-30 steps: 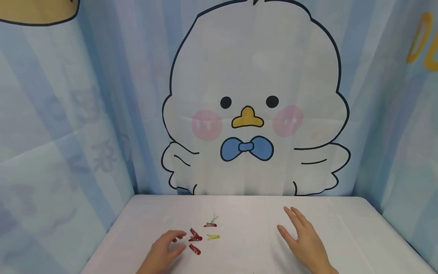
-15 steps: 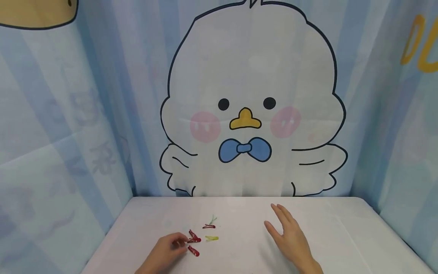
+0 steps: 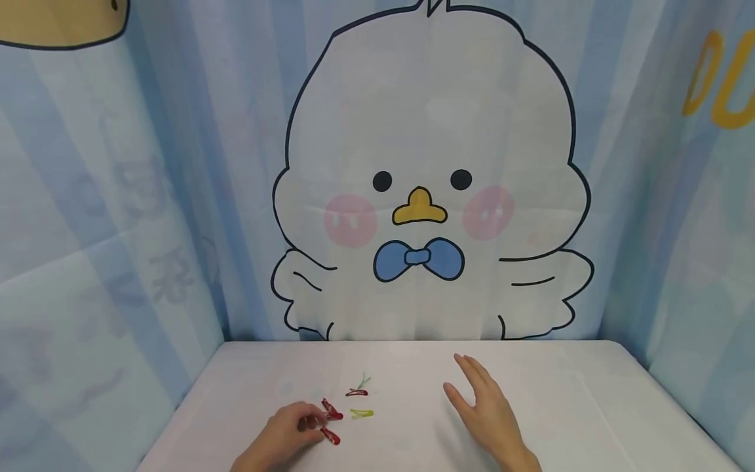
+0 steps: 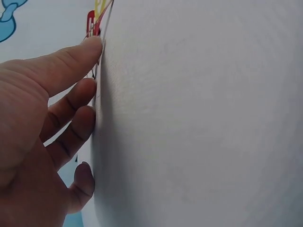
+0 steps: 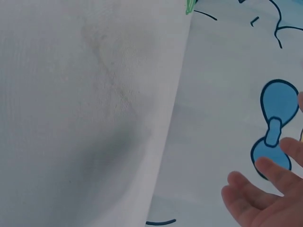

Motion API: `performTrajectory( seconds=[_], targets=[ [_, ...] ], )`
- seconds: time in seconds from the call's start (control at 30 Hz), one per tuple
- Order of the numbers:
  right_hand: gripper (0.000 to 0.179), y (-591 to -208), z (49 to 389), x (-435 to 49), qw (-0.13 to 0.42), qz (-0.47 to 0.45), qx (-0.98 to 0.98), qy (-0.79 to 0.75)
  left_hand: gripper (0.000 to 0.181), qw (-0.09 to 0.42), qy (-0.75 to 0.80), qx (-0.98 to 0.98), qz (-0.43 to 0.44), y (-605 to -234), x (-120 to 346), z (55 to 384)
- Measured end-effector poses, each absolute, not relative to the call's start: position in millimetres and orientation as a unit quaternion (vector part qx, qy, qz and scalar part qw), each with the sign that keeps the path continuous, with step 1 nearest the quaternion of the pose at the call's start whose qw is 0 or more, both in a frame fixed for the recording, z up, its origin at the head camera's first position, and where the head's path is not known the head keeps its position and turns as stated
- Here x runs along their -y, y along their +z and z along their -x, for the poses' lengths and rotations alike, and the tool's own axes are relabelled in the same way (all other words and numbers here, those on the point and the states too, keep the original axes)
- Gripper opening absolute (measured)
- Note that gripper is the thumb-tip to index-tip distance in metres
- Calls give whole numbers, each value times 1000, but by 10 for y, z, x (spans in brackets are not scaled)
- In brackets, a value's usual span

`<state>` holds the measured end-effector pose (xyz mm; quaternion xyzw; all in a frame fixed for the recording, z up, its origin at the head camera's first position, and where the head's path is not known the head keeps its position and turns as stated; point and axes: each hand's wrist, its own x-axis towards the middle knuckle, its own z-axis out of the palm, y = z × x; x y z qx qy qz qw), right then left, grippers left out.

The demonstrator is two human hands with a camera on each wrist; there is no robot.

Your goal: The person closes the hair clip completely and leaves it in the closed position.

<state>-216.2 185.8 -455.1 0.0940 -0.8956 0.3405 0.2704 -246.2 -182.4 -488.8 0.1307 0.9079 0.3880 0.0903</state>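
My left hand (image 3: 285, 432) rests low over the table beside several small hair clips, its fingers bent. Its thumb tip is at the end of the nearest red hair clip (image 3: 331, 436), and its index finger is by a red clip cluster (image 3: 333, 411). Thumb and index finger look apart; whether they touch the clips is hard to tell. In the left wrist view a red clip (image 4: 90, 21) shows just past the thumb. A yellow-green clip (image 3: 362, 413) lies to the right. My right hand (image 3: 489, 416) hovers with fingers spread, holding nothing.
Farther back on the white table (image 3: 590, 406) lie another red clip (image 3: 356, 393) and a pale green clip (image 3: 364, 380). A curtain (image 3: 425, 308) with a cartoon bird stands behind the table, and more curtain hangs at both sides.
My left fingers have bent and moved in close to the red clips. My right hand has shifted left, still spread. The clips keep their arrangement; the view has turned slightly.
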Motion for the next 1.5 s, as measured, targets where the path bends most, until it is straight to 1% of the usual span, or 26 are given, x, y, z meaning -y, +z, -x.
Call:
performTrajectory(
  seconds=[0.2, 0.4, 0.7, 1.03, 1.33, 1.5],
  targets=[
    [55, -4552, 2150, -1789, 257, -91, 894, 356, 10, 95, 370, -913, -141, -4865, 1815, 2468],
    [54, -4558, 2158, -1746, 236, -87, 884, 393, 11, 99, 363, -918, -125, -4885, 1801, 2478],
    [49, -4572, 2153, -1691, 242, -93, 868, 424, 12, 99, 362, -917, -135, -4890, 1815, 2460],
    [49, -4612, 2148, -1669, 205, -84, 860, 460, 10, 127, 398, -897, -147, -4883, 1774, 2423],
    [40, -4631, 2147, -1636, 191, -82, 841, 500, 3, 94, 472, -857, -186, -4686, 1615, 2370],
    [37, -4648, 2128, -1610, 183, -85, 837, 508, 6, 91, 525, -823, -196, -4607, 1463, 2313]
  ],
)
